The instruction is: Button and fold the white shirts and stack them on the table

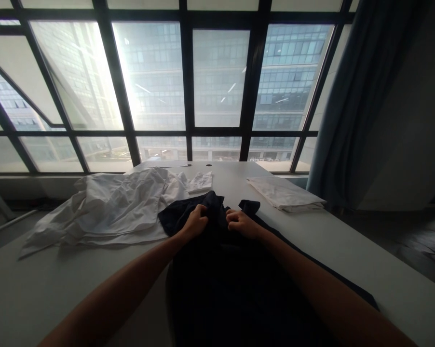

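A dark navy garment (239,289) lies spread over the near part of the table, its upper part bunched between my hands. My left hand (196,220) is closed on the raised, crumpled fabric at its upper left. Slightly apart from it, my right hand (241,222) pinches the cloth on the right with curled fingers. A small folded flap of the same cloth stands up just beyond the right hand. Deep shadow hides the garment's details, so its exact kind is unclear.
A white table (232,176) reaches toward the windows. Crumpled white cloth (123,207) lies at the left, with a small white folded piece (200,182) beside it. Folded white cloth (284,193) lies near the right edge. A blue curtain (347,120) hangs at the right.
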{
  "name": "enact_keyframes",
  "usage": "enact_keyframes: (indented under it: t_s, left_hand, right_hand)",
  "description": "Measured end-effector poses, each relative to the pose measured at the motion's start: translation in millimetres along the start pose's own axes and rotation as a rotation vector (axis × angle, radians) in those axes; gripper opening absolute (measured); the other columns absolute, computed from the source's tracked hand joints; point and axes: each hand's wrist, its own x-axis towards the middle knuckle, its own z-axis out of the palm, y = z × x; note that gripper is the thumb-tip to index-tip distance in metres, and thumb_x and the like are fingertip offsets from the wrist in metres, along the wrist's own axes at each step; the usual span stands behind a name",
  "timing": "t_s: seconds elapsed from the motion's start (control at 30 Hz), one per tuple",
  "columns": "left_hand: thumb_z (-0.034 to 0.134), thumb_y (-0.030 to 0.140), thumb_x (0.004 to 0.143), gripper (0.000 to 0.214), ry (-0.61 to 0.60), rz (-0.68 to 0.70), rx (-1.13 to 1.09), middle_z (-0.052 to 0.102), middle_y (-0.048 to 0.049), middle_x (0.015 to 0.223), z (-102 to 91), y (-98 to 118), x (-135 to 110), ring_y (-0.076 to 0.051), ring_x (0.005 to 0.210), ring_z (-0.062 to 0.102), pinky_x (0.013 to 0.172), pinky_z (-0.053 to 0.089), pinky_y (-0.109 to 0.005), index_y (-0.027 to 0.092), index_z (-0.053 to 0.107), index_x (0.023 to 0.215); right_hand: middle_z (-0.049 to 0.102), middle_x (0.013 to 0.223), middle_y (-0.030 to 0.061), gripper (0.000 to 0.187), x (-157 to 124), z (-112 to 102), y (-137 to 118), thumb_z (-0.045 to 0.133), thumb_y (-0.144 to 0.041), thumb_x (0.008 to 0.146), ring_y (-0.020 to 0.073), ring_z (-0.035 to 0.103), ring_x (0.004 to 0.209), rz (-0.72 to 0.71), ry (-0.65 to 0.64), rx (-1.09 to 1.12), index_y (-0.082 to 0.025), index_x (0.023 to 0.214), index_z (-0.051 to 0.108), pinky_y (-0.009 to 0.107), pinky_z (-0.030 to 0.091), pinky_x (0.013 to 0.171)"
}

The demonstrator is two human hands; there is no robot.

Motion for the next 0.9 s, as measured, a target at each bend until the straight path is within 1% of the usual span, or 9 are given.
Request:
enact_keyframes:
  t_s: [0.07, 0.17, 0.33, 0.4, 0.5, 0.57, 0.7, 0.83, 0.9]
  left_hand:
    - [0.050, 0.000, 0.061, 0.055, -0.017, -0.035, -0.009, 0.067, -0.0076, 0.101, 1.4, 0.2, 0.7, -0.020, 0.091, 0.062, 0.083, 0.049, -0.031, 0.015, 0.058, 0.113]
    - [0.049, 0.000, 0.062, 0.055, -0.111, -0.015, -0.060, 0.069, -0.0083, 0.104, 3.9, 5.3, -1.5, -0.021, 0.094, 0.064, 0.086, 0.050, -0.032, 0.015, 0.061, 0.114]
    - [0.062, 0.019, 0.071, 0.038, -0.151, -0.030, -0.008, 0.069, -0.0069, 0.102, 3.7, 25.4, -11.9, -0.022, 0.092, 0.063, 0.079, 0.050, -0.029, 0.016, 0.065, 0.108]
    - [0.060, 0.036, 0.079, 0.026, -0.140, -0.020, 0.013, 0.068, -0.0042, 0.089, 3.4, 32.3, -14.7, -0.019, 0.081, 0.062, 0.070, 0.047, -0.027, 0.016, 0.067, 0.094]
    - [0.053, 0.049, 0.084, 0.036, -0.070, 0.021, 0.097, 0.060, -0.0004, 0.067, 3.6, 35.2, -14.4, -0.015, 0.064, 0.055, 0.059, 0.040, -0.025, 0.016, 0.061, 0.070]
    - [0.057, 0.045, 0.083, 0.032, 0.001, 0.043, 0.170, 0.056, 0.0011, 0.063, 3.3, 33.2, -13.0, -0.014, 0.061, 0.052, 0.057, 0.037, -0.025, 0.017, 0.057, 0.067]
    - [0.060, 0.028, 0.080, 0.009, 0.057, 0.110, 0.309, 0.060, 0.0010, 0.071, 0.7, 31.7, -15.3, -0.015, 0.065, 0.055, 0.063, 0.040, -0.026, 0.019, 0.059, 0.081]
    - [0.056, 0.011, 0.077, 0.028, 0.089, 0.339, 0.450, 0.063, -0.0074, 0.106, -0.6, 40.4, -23.1, -0.024, 0.102, 0.056, 0.085, 0.044, -0.034, 0.022, 0.065, 0.102]
    - [0.056, 0.012, 0.081, 0.027, 0.076, 0.418, 0.477, 0.062, -0.0091, 0.113, 0.5, 44.5, -25.6, -0.026, 0.110, 0.054, 0.093, 0.043, -0.038, 0.023, 0.068, 0.103]
  right_hand:
    - [0.052, 0.062, -0.0003, 0.017, -0.9, -2.8, -0.2, 0.053, -0.022, 0.064, 0.0123, 0.047, 0.061, 0.070, -0.044, -0.021, -0.018, 0.048, 0.048, 0.025, 0.038, 0.059]
    - [0.052, 0.052, -0.0007, 0.021, -1.0, -4.1, -2.7, 0.051, -0.025, 0.072, 0.0128, 0.048, 0.051, 0.279, -0.084, -0.011, -0.018, 0.053, 0.052, 0.026, 0.035, 0.051]
    - [0.064, 0.066, 0.0041, 0.032, 2.7, 6.3, -8.6, 0.062, -0.047, 0.078, 0.0173, 0.059, 0.062, 0.285, 0.323, -0.180, -0.017, 0.067, 0.062, 0.027, 0.041, 0.058]
    - [0.066, 0.068, 0.0052, 0.030, 4.6, 11.7, -5.4, 0.067, -0.045, 0.075, 0.0184, 0.061, 0.066, 0.268, 0.391, -0.271, -0.016, 0.068, 0.064, 0.027, 0.043, 0.062]
    - [0.069, 0.073, 0.0056, 0.020, 6.7, 14.2, 4.2, 0.063, -0.034, 0.079, 0.0184, 0.063, 0.070, 0.209, 0.394, -0.252, -0.015, 0.073, 0.066, 0.027, 0.045, 0.067]
    - [0.071, 0.078, 0.0061, 0.016, 7.3, 11.9, 9.6, 0.061, -0.029, 0.079, 0.0188, 0.064, 0.073, 0.194, 0.359, -0.195, -0.014, 0.079, 0.069, 0.028, 0.047, 0.069]
    - [0.073, 0.079, 0.0079, 0.012, 6.0, 6.6, 9.9, 0.064, -0.023, 0.076, 0.0213, 0.066, 0.075, 0.215, 0.312, -0.250, -0.015, 0.079, 0.072, 0.030, 0.047, 0.072]
    - [0.072, 0.078, 0.0080, 0.013, 3.2, 10.1, 1.2, 0.060, -0.023, 0.080, 0.0216, 0.065, 0.073, 0.075, 0.339, -0.399, -0.017, 0.077, 0.072, 0.031, 0.045, 0.072]
    - [0.072, 0.078, 0.0074, 0.015, 2.3, 13.9, -2.0, 0.058, -0.024, 0.082, 0.0208, 0.064, 0.073, 0.023, 0.337, -0.372, -0.017, 0.079, 0.071, 0.031, 0.044, 0.071]
